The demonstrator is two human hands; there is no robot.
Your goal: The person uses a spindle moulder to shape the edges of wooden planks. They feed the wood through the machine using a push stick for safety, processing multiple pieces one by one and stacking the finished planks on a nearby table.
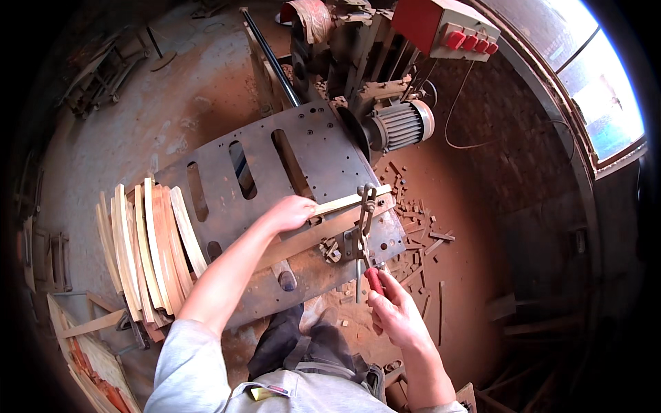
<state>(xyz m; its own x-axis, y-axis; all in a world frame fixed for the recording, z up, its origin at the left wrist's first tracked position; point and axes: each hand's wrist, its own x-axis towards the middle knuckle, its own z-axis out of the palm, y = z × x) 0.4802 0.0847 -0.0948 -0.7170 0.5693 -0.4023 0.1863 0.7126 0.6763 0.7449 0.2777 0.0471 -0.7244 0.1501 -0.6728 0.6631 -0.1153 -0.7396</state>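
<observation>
My left hand [290, 212] presses a pale curved wooden strip [351, 200] against a wooden guide rail [323, 237] on the grey steel machine table [275, 165]. My right hand [394, 311] grips the red handle [374, 281] of a toggle clamp [363, 220] whose arm reaches up over the strip's right end. The clamp is bolted to the table's near right corner.
A stack of curved wooden slats [148, 248] stands on edge left of the table. An electric motor [401, 125] and a red switch box [444, 27] sit behind the table. Wood offcuts [420, 234] and sawdust litter the floor at right. More timber lies at lower left.
</observation>
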